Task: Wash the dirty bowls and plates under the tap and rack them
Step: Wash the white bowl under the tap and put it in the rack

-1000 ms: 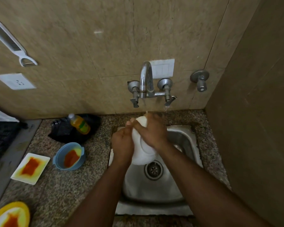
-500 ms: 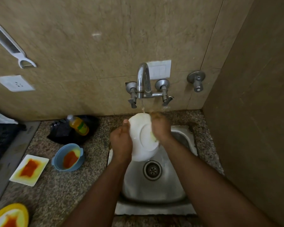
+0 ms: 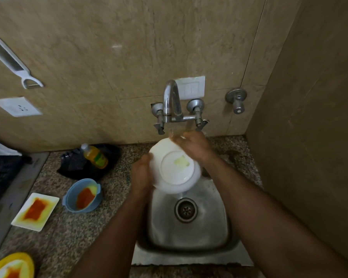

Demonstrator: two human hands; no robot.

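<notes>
A white bowl [image 3: 175, 169] is held over the steel sink [image 3: 189, 221], its underside turned toward me with a pale yellowish smear on the base. My left hand [image 3: 142, 173] grips its left rim. My right hand [image 3: 193, 147] is blurred at the bowl's upper right edge, under the running tap [image 3: 172, 101]; its fingers lie on the rim. On the counter to the left sit a blue bowl [image 3: 82, 195], a white square plate [image 3: 35, 211] and a yellow plate [image 3: 10, 266], all smeared orange-red.
A dish soap bottle [image 3: 94, 156] lies on a black bag [image 3: 74, 163] behind the blue bowl. A wall closes in at the right [image 3: 309, 137]. A dark rack or mat edge [image 3: 0, 173] shows at far left. A peeler [image 3: 10, 61] hangs on the wall.
The bowl has turned so its underside faces me more fully. My right hand slid from the bowl's base up to its top right rim under the water.
</notes>
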